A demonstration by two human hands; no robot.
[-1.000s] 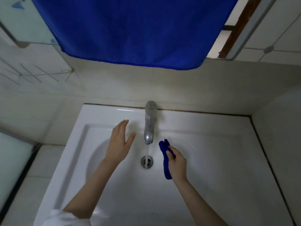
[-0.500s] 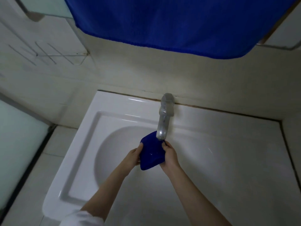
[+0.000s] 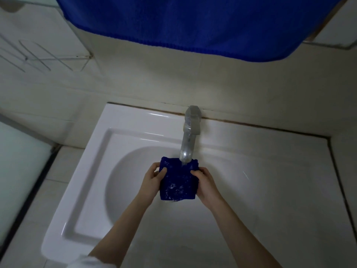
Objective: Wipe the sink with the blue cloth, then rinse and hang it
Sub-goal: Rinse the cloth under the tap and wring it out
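Both hands held the blue cloth [image 3: 178, 182] under the faucet [image 3: 188, 140], over the white sink [image 3: 92, 171].

The left hand [image 3: 152, 180] gripped the cloth's left edge and the right hand [image 3: 207, 184] its right edge, fingers curled round the fabric, which was spread between them just below the spout and above the basin. Pale specks dotted its surface. A large blue towel [image 3: 202, 26] hung on the wall above, with a wire rack [image 3: 38, 59] to its left.
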